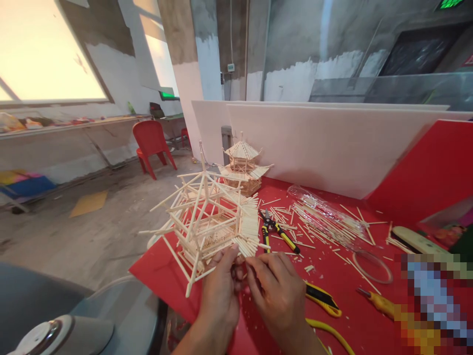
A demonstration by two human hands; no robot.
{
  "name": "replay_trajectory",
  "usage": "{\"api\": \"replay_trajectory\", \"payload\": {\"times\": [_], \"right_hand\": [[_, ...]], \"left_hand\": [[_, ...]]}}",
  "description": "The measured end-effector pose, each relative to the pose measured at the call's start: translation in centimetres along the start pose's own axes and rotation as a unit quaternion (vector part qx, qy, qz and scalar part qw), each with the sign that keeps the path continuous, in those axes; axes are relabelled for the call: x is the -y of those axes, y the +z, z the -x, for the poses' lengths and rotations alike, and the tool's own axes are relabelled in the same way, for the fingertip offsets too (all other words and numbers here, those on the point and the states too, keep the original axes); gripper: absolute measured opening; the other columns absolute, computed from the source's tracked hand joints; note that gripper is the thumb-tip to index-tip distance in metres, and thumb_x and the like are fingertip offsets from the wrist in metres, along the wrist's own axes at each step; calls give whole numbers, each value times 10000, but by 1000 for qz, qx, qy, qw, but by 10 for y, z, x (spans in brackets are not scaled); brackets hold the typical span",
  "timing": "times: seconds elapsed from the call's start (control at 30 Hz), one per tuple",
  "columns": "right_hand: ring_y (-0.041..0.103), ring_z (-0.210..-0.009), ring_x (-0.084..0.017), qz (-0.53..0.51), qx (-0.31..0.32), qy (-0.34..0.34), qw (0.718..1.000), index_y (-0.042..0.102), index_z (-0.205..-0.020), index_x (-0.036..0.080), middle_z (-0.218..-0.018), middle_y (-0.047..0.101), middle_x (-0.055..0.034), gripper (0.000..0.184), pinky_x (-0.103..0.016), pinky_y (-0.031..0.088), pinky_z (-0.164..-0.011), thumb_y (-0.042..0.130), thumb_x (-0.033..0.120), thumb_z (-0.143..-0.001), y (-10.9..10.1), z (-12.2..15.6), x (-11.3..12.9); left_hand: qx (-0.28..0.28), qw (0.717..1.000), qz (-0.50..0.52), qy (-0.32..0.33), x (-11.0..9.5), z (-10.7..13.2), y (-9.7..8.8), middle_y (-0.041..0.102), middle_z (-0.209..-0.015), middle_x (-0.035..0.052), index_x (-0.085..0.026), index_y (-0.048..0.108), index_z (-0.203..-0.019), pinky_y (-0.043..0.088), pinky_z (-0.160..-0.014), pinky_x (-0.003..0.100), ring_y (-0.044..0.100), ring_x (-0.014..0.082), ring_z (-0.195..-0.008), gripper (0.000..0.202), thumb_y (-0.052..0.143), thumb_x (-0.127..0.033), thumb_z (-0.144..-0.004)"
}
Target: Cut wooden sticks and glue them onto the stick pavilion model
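Note:
An open-framed pavilion model (207,222) made of thin wooden sticks stands on the red board, one side of its lower roof covered with a row of slats (249,222). At the near edge of that roof, my left hand (220,291) is closed, thumb up against the slats and fingers curled. My right hand (279,288) meets it from the right, thumb and forefinger pinched together close to the left fingertips. Whatever lies between the fingers of either hand is hidden or too small to name. Yellow-and-black pliers (275,229) lie open just behind my right hand.
A finished-looking stick pagoda (242,167) stands behind. On the red board (254,315) lie loose sticks (284,217), a plastic bag of sticks (328,212), a yellow utility knife (323,298) and a yellow-handled tool (382,301). A tumbler (74,335) sits at lower left.

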State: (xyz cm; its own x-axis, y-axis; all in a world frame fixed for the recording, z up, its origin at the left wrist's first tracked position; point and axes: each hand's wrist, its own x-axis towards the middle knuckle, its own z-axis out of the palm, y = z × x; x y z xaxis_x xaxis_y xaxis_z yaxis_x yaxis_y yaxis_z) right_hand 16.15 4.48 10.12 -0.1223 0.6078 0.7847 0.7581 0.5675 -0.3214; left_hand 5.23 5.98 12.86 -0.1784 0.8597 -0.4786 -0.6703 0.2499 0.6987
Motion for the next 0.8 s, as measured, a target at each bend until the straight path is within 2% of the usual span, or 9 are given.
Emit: {"api": "replay_trajectory", "payload": {"times": [0.4, 0.53, 0.67, 0.8], "right_hand": [[541, -745, -181, -21, 10, 20, 1000, 686, -1003, 167, -812, 639, -53, 142, -309, 414, -662, 576, 136, -919, 1, 1, 0], [573, -768, -182, -37, -7, 35, 999, 677, -1010, 186, -843, 644, -54, 130, -308, 434, -688, 598, 153, -913, -3, -1, 3], [594, -768, -175, -55, -25, 71, 996, 658, -912, 204, -821, 643, -41, 60, -300, 447, -712, 605, 176, -911, -7, -1, 3], [594, -743, -167, -66, -11, 101, 993, 656, -855, 215, -783, 640, -21, 75, -287, 444, -703, 606, 186, -903, -8, 4, 0]], "left_hand": [[2, 1000, -2, 3, 0, -2, -1, 537, -471, -64, -167, 554, -633, 277, -309, 128, 417, 40, -351, 369, 873, -327, -540], [-10, 1000, -4, 0, -1, 1, 0, 537, -471, -63, -165, 548, -633, 261, -314, 122, 413, 35, -354, 361, 868, -306, -541], [-31, 999, -13, 0, -2, 1, 2, 550, -493, -72, -172, 548, -681, 251, -318, 118, 414, 33, -355, 353, 861, -293, -568], [-44, 999, -26, 2, -2, -1, 2, 559, -507, -76, -181, 538, -710, 243, -312, 118, 419, 36, -355, 352, 849, -292, -590]]}}
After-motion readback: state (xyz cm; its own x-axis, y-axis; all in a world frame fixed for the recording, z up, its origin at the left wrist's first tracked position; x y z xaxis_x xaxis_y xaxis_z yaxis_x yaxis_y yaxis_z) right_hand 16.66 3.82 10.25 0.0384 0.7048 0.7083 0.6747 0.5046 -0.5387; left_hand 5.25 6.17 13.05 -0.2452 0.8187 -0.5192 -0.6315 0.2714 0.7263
